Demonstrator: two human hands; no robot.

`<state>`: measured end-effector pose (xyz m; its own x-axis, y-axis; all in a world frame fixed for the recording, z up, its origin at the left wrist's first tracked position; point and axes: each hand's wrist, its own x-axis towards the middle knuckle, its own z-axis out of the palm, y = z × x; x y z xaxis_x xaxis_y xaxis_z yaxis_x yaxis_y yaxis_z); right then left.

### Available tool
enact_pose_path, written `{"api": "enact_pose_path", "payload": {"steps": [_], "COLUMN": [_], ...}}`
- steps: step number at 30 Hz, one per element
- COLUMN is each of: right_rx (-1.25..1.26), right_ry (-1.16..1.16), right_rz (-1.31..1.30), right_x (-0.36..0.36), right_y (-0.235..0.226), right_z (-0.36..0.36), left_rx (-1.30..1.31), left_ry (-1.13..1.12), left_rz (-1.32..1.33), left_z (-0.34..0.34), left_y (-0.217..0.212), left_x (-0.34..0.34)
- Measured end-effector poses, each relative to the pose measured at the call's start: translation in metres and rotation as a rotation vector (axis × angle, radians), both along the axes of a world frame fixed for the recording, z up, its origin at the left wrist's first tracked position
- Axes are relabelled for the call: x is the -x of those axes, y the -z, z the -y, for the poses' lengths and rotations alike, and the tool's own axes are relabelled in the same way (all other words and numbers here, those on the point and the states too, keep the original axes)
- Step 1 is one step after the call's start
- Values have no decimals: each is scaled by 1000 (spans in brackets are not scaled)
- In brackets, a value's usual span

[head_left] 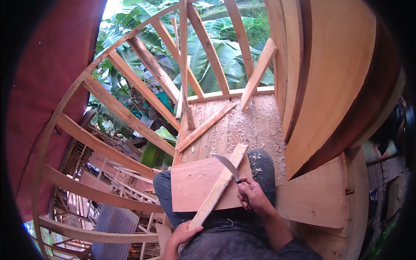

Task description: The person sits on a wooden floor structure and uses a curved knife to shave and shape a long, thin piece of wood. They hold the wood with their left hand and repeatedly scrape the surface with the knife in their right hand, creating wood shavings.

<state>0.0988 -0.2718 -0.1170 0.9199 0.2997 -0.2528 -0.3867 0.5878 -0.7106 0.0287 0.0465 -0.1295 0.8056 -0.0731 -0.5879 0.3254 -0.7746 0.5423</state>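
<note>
Slat and knife over a board, lower centre of the frame.

The pale slat runs diagonally from lower centre up to mid-frame, lying across a reddish board on the person's lap. The left hand grips its lower end; the right hand is closed on a curved knife whose blade rests against the slat. Shavings litter the plank floor above. Open framing bounds the left; stacked planks crowd the right, leaving a narrow strip of floor between.
</note>
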Motion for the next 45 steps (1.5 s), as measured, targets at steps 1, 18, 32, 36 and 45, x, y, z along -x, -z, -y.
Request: {"api": "enact_pose_path", "payload": {"steps": [1,18,32,36,45], "right_rx": [19,31,33,38,59], "right_ry": [-23,-20,-14,-1,11], "right_rz": [16,23,12,17,16], "right_x": [0,-1,-1,-1,0], "right_y": [1,2,3,3,1], "right_z": [0,2,2,3,3], "left_rx": [-10,-501,-461,-393,-338], "left_ry": [-4,135,230,189,23], "left_rz": [9,42,253,286,268], "left_z": [6,52,71,72,70], "left_y": [-5,-71,-44,-41,-39], "left_x": [2,-14,-22,-21,-17]}}
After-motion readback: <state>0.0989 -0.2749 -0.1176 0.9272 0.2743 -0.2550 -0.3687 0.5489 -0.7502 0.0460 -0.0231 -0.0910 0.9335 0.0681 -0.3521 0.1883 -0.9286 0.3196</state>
